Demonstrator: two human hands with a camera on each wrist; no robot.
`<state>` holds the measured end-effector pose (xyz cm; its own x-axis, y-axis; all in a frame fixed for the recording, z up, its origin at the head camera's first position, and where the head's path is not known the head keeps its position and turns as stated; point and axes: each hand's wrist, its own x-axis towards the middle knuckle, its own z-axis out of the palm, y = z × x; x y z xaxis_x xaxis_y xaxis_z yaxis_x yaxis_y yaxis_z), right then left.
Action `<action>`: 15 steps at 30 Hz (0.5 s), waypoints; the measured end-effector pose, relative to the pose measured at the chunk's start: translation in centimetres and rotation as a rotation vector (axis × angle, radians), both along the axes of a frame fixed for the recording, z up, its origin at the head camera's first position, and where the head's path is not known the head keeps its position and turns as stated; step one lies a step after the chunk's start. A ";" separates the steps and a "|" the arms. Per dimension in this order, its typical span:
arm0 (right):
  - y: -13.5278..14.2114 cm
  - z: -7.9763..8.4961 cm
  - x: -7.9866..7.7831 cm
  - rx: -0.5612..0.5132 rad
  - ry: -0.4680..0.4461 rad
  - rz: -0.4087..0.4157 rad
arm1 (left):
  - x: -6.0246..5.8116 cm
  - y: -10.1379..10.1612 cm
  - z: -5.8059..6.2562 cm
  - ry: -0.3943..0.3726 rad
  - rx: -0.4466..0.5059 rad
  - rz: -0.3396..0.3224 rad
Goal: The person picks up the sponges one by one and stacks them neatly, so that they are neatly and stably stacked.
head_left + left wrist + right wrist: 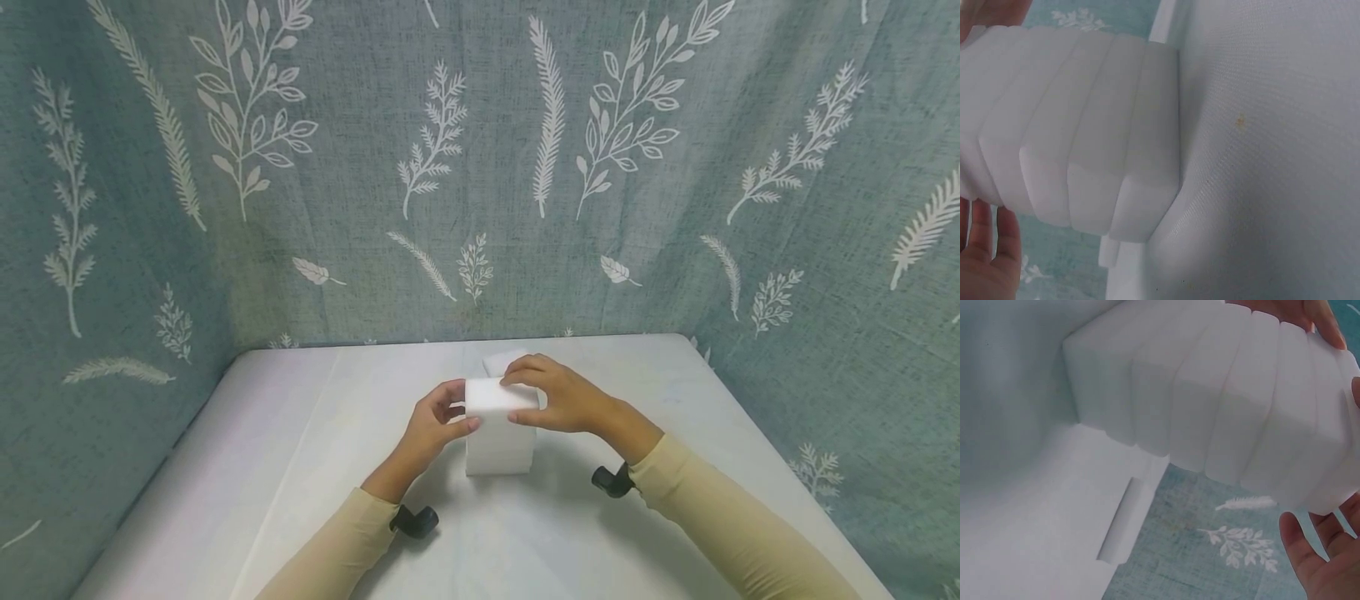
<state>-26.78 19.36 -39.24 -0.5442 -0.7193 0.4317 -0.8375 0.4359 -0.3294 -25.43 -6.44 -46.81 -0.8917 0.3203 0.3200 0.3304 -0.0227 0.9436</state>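
Note:
A stack of several white sponge blocks (pixel 498 452) stands upright on the white table, its layers slightly out of line in both wrist views. My left hand (pixel 430 427) is at the upper left of the stack, thumb at the front corner and fingers bent round the far side. From the right, my right hand (pixel 566 400) holds the top sponge (pixel 487 397), its thumb on the front edge and its fingers over the back. In the right wrist view, right-hand fingers (pixel 1329 550) lie along the far side of the upper blocks.
Behind the stack lies another white block (pixel 504 362), partly hidden. The white-covered table (pixel 360 417) meets a patterned blue-green curtain (pixel 495 275) at the back and sides. Both sleeved wrists carry small black cameras (pixel 416 522).

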 end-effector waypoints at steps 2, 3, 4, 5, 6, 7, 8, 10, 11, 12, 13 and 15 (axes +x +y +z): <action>0.0 0.0 0.0 0.004 -0.003 -0.004 | 0.0 0.0 0.1 0.001 0.004 0.001; 0.0 0.0 0.0 0.003 -0.005 -0.003 | 0.0 0.0 0.1 0.003 0.006 0.001; 0.0 0.1 -0.1 0.006 -0.009 -0.007 | 0.0 0.1 0.1 0.007 0.008 0.000; 0.1 0.1 -0.1 0.009 -0.010 -0.010 | 0.0 0.1 0.1 0.011 0.009 0.000; 0.1 0.1 -0.1 0.008 -0.013 -0.010 | 0.0 0.1 0.2 0.014 0.012 -0.001; 0.1 0.1 -0.1 0.009 -0.017 -0.012 | 0.0 0.1 0.2 0.018 0.013 -0.001; 0.1 0.2 -0.1 0.010 -0.021 -0.013 | 0.0 0.1 0.2 0.021 0.012 0.000; 0.2 0.2 -0.1 0.016 -0.035 -0.022 | 0.0 0.1 0.1 0.023 0.010 0.003; 0.2 0.2 -0.1 0.017 -0.043 -0.026 | 0.0 0.0 0.1 0.020 0.011 0.004; 0.3 0.2 -0.1 0.015 -0.053 -0.027 | 0.0 0.0 0.1 0.018 0.010 0.005; 0.3 0.2 -0.1 0.015 -0.063 -0.031 | 0.0 0.0 0.0 0.015 0.006 0.006; 0.5 0.2 -0.2 0.013 -0.078 -0.042 | -0.1 -0.1 0.0 0.011 0.006 0.004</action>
